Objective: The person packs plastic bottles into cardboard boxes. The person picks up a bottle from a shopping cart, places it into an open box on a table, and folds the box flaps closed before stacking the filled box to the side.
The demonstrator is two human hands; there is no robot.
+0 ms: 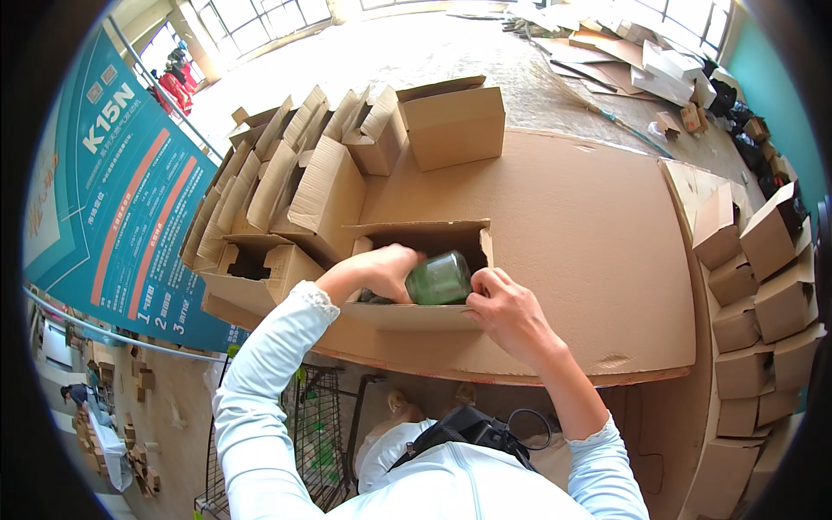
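Observation:
My left hand (381, 270) grips a green glass bottle (440, 277) lying on its side, held at the opening of a small open cardboard box (416, 236). My right hand (505, 303) rests on the box's near right flap, fingers curled against the bottle's end. The box sits near the front edge of a large brown cardboard sheet (572, 234) that serves as a work surface. Both arms wear light blue sleeves.
A row of open, folded cardboard boxes (286, 173) stands to the left and behind, one closed-up box (455, 121) at the back. More stacked boxes (754, 286) line the right. A wire cart (321, 433) stands below left, and a blue banner (113, 191) hangs on the left.

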